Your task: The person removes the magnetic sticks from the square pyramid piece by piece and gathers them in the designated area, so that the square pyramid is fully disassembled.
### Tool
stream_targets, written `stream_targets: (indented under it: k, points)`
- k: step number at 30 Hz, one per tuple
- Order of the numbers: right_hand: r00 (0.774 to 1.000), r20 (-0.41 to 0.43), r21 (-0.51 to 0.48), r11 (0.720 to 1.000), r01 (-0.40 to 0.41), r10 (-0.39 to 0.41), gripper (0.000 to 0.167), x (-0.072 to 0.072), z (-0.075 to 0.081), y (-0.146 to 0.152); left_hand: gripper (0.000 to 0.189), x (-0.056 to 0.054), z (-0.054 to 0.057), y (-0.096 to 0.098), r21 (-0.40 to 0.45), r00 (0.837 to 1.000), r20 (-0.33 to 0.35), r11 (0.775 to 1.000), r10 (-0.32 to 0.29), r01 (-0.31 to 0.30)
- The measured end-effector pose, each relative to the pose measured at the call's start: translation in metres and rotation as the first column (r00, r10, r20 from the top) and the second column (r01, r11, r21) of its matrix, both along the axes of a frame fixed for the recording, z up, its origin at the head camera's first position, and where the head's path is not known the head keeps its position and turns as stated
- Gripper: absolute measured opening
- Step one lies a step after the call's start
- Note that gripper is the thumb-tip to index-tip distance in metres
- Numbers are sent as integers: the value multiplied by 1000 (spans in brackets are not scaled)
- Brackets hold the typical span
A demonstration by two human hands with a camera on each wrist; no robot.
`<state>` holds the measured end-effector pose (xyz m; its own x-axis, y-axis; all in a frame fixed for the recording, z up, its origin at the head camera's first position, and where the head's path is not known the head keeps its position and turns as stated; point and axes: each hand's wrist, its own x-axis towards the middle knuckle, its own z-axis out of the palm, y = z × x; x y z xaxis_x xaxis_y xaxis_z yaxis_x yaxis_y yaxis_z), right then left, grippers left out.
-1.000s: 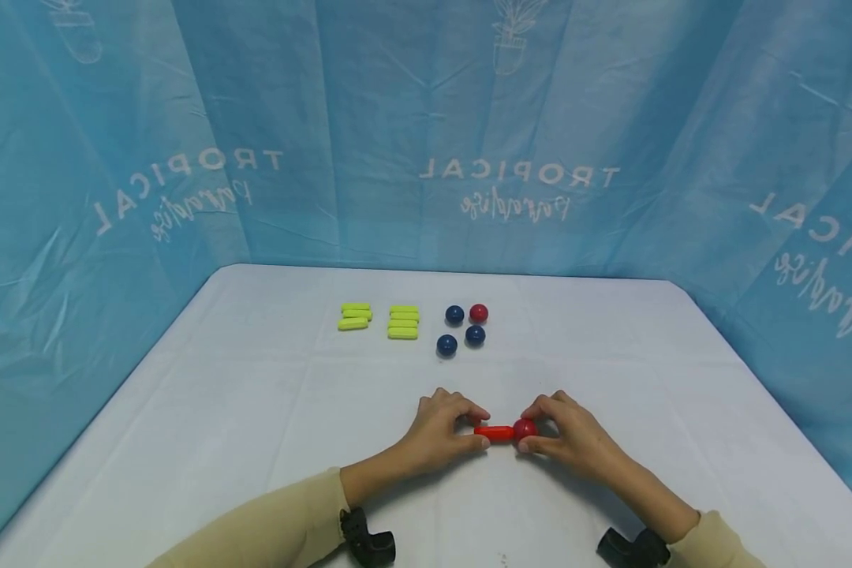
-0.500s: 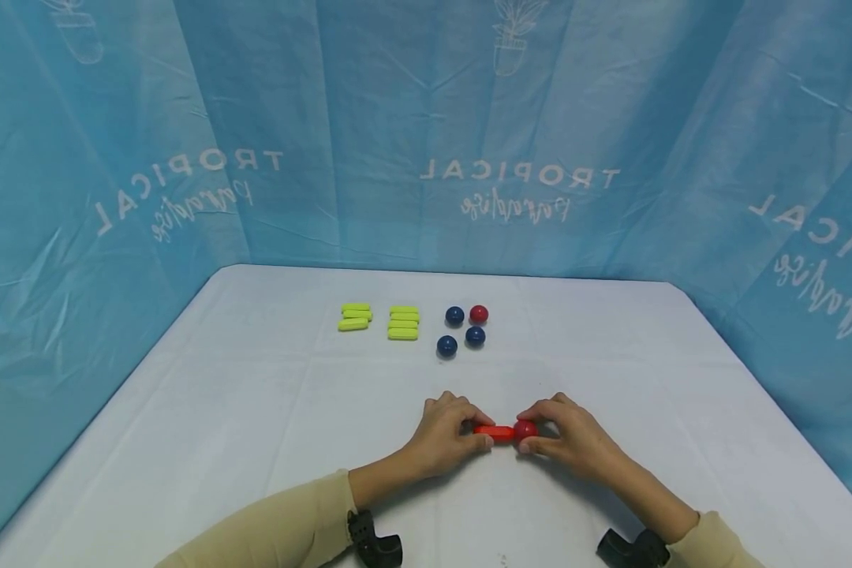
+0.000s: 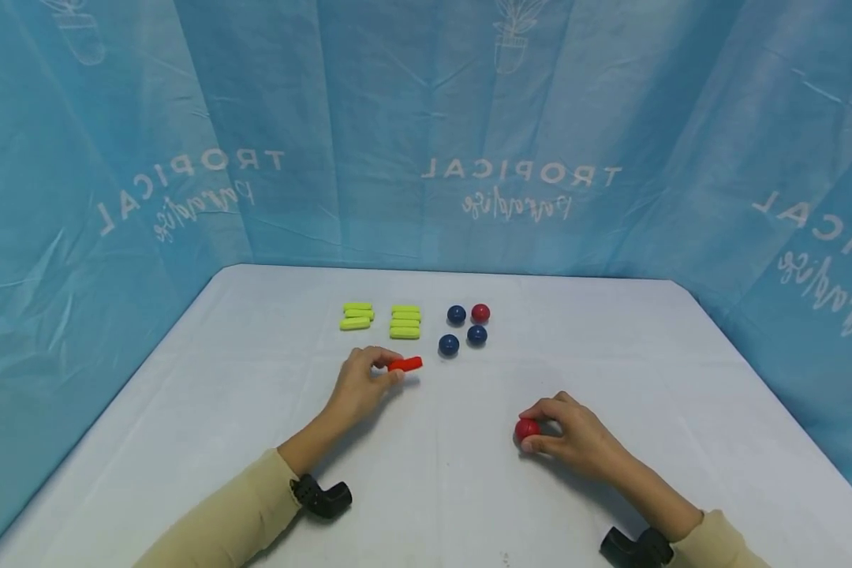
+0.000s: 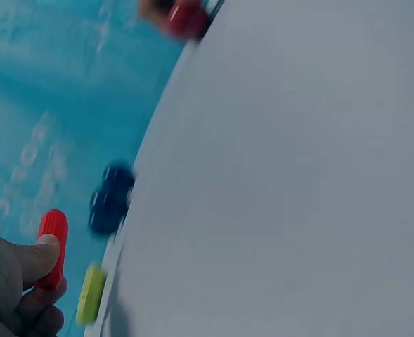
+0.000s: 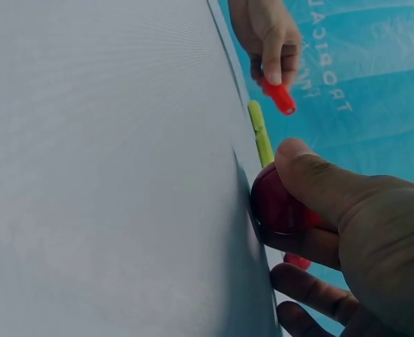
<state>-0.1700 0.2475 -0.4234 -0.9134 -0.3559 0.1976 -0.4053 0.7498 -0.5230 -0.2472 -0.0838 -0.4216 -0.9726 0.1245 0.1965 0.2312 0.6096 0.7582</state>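
Note:
A short red ridged stick [image 3: 410, 364] is pinched between the thumb and fingers of my left hand [image 3: 358, 385], raised a little above the table. In the left wrist view the same red stick [image 4: 53, 246] is held by the thumb at its middle. My right hand [image 3: 573, 432] holds a glossy red ball [image 3: 526, 429] low at the table, right of centre. Seen from the right wrist, the thumb presses on the red ball [image 5: 277, 203] from one side. The stick and the ball are well apart.
Yellow-green sticks lie in two groups, a left one [image 3: 356, 323] and a right one [image 3: 405, 334]. Beside them are three dark blue balls [image 3: 449, 345] and another red ball [image 3: 480, 313]. Blue printed cloth [image 3: 383, 213] hangs behind the white table [image 3: 610, 339].
My left hand has pulled the red stick away from the red ball and carried it left and away from me, near the yellow-green sticks. The right hand has stayed put with the ball.

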Motion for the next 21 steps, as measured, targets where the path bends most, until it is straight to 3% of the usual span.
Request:
stream_targets:
  k: [5,9,15,21]
  points:
    - [1000,18,-5,1000,5,-5,36,0,0,0,27,-42,-5,-41,-57,992,-52,992,113,-116]
    - [999,32,-1,1000,10,-10,36,0,0,0,28,-63,-6,-60,-102,986,-20,981,164,-165]
    - [1000,27,-4,1000,4,-4,36,0,0,0,29,-77,-10,-69,-137,984,2,975,176,-175]
    - [1000,24,-6,1000,7,-7,36,0,-1,1,30,-82,-13,-73,-153,986,-11,974,166,-166]
